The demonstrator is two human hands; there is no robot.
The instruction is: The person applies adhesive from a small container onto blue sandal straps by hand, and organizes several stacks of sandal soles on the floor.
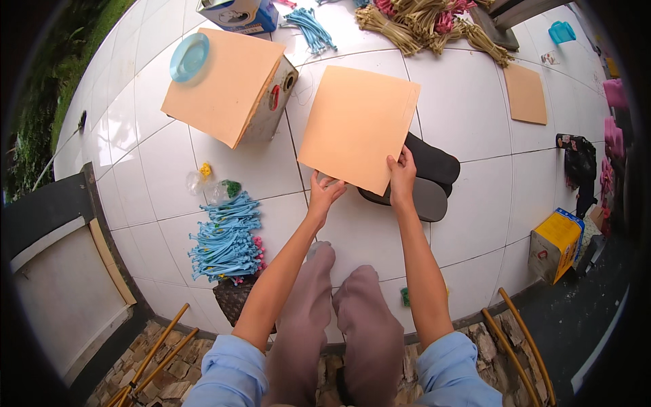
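Note:
A peach-coloured square sheet [359,125], flat and stiff like foam or board, is held in front of me over the tiled floor. My left hand [325,195] grips its near left edge, with part of the fingers hidden under it. At the near right corner my right hand [402,175] pinches the sheet, thumb on top. Dark grey round-ended flat pieces [428,198], like shoe soles, lie partly hidden beneath it and beside my right hand. Left of the sheet, a similar peach sheet [227,78] rests on a metal tin [268,108], with a translucent blue dish [190,57] on top.
Light-blue thin strands in bundles [226,241] lie at the left near two small clear bags [224,191]. Beige bundles [420,27] are heaped at the back. Another peach piece [525,95] and a yellow-and-blue tin [557,244] are on the right.

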